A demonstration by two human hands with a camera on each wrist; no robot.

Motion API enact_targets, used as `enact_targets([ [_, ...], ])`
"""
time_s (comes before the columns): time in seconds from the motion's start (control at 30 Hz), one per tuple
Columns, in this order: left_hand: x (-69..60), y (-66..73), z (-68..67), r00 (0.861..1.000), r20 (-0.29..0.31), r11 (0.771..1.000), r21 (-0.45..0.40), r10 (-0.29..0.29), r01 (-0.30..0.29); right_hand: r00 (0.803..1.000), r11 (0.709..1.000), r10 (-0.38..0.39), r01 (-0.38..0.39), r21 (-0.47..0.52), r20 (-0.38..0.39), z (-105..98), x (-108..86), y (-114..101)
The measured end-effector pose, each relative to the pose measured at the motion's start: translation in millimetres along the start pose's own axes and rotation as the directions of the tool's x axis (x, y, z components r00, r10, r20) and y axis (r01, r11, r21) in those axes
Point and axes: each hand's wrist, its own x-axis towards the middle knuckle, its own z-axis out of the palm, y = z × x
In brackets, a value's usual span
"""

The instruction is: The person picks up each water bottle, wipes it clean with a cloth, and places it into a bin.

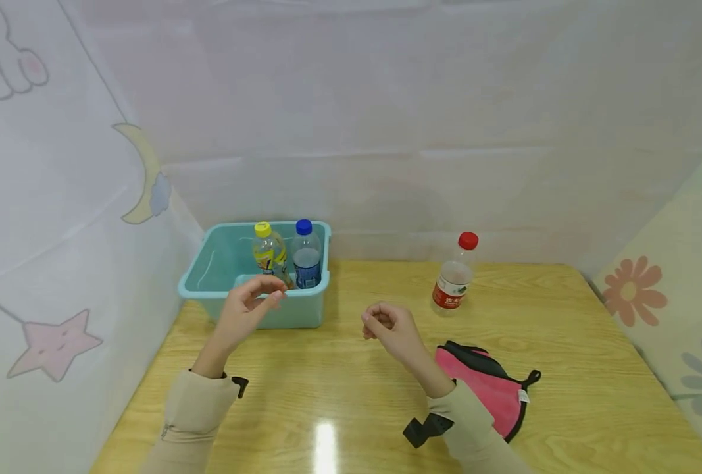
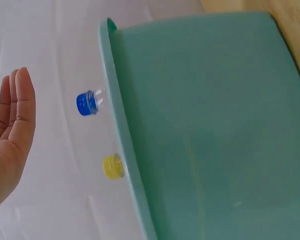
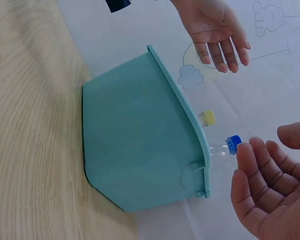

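A teal plastic basin (image 1: 256, 309) stands at the back left of the table, holding a yellow-capped bottle (image 1: 266, 253) and a blue-capped bottle (image 1: 306, 260), both upright. My left hand (image 1: 247, 309) hovers by the basin's front rim with relaxed fingers and nothing in it. To the right of the basin, my right hand (image 1: 389, 329) is held above the table, its fingers loosely bent and holding nothing. In the right wrist view both palms show bare. A red-capped water bottle (image 1: 454, 280) stands on the table beyond my right hand.
A pink and black cloth (image 1: 481, 382) with a hanging loop lies partly under my right forearm. The wooden table (image 1: 351, 368) meets a pale fabric backdrop (image 1: 386, 131) behind, with printed fabric on both sides.
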Motion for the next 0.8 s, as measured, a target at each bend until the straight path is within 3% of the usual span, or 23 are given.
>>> enact_targets([
  [0.27, -15.3, -14.5, 30.2, 0.998, 0.046, 0.997, -0.07, 0.038, -0.035, 0.992, 0.986, -0.124, 0.124, -0.116, 0.008, -7.2, -21.0, 16.4],
  [0.43, -25.2, -20.8, 46.1, 0.996, 0.084, 0.992, -0.129, 0.009, 0.002, 0.994, 0.983, -0.106, 0.109, -0.15, 0.023, -12.0, -28.4, 33.6],
  [0.63, -34.1, -26.3, 55.5, 0.994, 0.106, 0.988, -0.155, -0.005, 0.022, 0.99, 0.978, -0.138, 0.142, -0.151, 0.037, -15.1, -35.1, 27.1],
  [0.8, -34.8, -29.7, 62.9, 0.994, 0.111, 0.984, -0.174, -0.015, 0.034, 0.993, 0.98, -0.116, 0.12, -0.16, 0.034, -23.7, -43.8, 33.8],
])
